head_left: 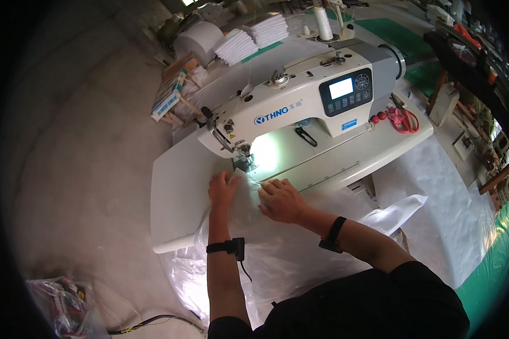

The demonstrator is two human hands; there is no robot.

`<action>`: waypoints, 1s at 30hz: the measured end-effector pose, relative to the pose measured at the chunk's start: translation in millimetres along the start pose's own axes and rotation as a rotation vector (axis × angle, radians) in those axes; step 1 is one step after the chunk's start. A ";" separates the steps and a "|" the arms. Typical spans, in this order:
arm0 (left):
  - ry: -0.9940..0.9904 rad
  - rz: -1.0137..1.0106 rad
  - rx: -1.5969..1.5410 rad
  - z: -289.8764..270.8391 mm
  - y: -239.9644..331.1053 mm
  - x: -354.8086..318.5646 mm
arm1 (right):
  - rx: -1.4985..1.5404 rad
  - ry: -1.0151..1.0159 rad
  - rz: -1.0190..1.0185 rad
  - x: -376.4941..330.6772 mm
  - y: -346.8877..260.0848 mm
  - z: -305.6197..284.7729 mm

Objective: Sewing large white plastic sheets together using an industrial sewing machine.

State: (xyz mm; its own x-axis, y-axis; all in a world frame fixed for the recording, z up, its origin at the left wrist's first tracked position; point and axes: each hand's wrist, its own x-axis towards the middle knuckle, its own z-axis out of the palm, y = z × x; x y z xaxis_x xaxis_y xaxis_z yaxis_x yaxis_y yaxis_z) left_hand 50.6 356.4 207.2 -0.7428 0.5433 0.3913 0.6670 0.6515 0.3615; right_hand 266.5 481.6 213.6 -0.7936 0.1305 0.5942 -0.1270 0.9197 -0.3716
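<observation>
Head view: left hand [223,191] and right hand [283,201] rest on white sheet [285,248], finger grip unclear; uneven pressure could pucker it beneath the sewing machine [300,100].

Bold blue Latin capitals [275,115] are running along the side of the white sewing machine [305,85], with a round blue emblem [259,120] standing before them and two paler, smaller East Asian characters [296,105] following. A yellow triangular warning sign [232,135] is sitting low on the needle end. Beneath the dark control panel [361,101], a blue label [349,124] is carrying pale print too small to read. The panel's screen [341,88] is glowing white, showing nothing legible. Ruler markings [333,176] are lining the worktop's [175,192] front edge, their figures blurring.
</observation>
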 end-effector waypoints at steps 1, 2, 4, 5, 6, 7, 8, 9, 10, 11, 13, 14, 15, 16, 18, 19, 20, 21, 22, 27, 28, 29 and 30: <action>-0.085 -0.027 0.064 -1.4 12.4 -0.1 | -0.004 -0.002 0.020 -0.1 2.0 -1.8; -0.169 -0.053 0.127 -2.9 21.7 0.6 | -0.009 -0.003 0.039 -0.4 4.1 -3.7; -0.186 -0.102 0.041 -9.3 16.2 1.7 | 0.027 -0.026 0.028 0.3 -2.1 -4.8; -0.214 -0.148 -0.051 -13.5 13.3 1.1 | 0.061 -0.055 0.027 0.6 -5.9 -4.4; -0.212 -0.135 -0.057 -14.4 19.0 1.3 | 0.049 -0.047 0.029 0.7 -2.8 -3.4; -0.194 -0.114 -0.278 -16.7 23.7 -1.4 | 0.185 0.003 0.112 2.0 -0.5 -2.2; -0.177 -0.091 -0.499 -19.0 28.5 -1.9 | 0.322 0.054 0.192 3.1 2.2 -1.4; -0.180 -0.081 -0.507 -25.8 42.2 -2.2 | 0.311 0.060 0.196 5.9 6.9 -5.3; -0.249 -0.047 -0.598 -35.8 64.4 -5.6 | 0.474 0.042 0.403 8.5 15.5 -13.5; -0.314 -0.019 -0.685 -48.0 82.5 -11.3 | 0.643 0.024 0.605 10.0 20.6 -20.5; -0.342 -0.042 -0.772 -70.5 103.6 -18.5 | 0.609 0.084 0.526 15.0 24.3 -29.0; -0.368 -0.068 -0.854 -78.6 109.5 -21.6 | 0.861 -0.067 0.519 18.9 22.9 -39.9; -0.360 -0.066 -0.854 -86.0 112.2 -23.7 | 1.111 -0.221 0.500 23.6 19.1 -48.5; -0.364 -0.039 -0.848 -91.9 114.1 -25.9 | 1.241 -0.186 0.465 25.9 12.4 -49.0; -0.367 -0.009 -0.842 -95.5 116.3 -28.5 | 1.222 -0.209 0.434 25.8 6.0 -50.6; -0.348 -0.019 -0.856 -95.0 118.0 -29.6 | 1.204 -0.231 0.409 25.1 3.2 -51.8; -0.329 -0.029 -0.869 -94.4 119.9 -30.0 | 1.202 -0.230 0.407 23.9 -0.2 -53.0; -0.328 -0.029 -0.869 -94.5 121.2 -30.9 | 1.062 -0.168 0.429 22.2 -5.8 -55.3; -0.304 -0.027 -0.848 -94.7 122.6 -31.5 | 0.920 -0.107 0.449 20.6 -11.1 -56.6; -0.283 -0.118 -0.831 -88.9 130.6 -31.6 | 0.236 0.230 0.129 15.3 -24.3 -54.4; -0.299 -0.177 -0.897 -88.1 133.3 -31.4 | 0.068 0.248 0.031 14.9 -22.9 -54.5; -0.316 -0.236 -0.963 -86.1 135.7 -30.8 | 0.066 0.248 0.034 13.3 -22.3 -54.7; -0.315 -0.238 -0.962 -81.5 133.3 -31.3 | -0.099 0.158 0.008 11.3 -24.6 -54.2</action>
State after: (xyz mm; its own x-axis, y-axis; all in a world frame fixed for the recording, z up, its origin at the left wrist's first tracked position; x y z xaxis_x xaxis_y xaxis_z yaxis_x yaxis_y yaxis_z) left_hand 167.5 383.1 312.2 -0.7509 0.6596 0.0324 0.1630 0.1376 0.9770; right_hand 292.9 480.6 268.1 -0.6902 0.1869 0.6991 -0.0557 0.9495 -0.3088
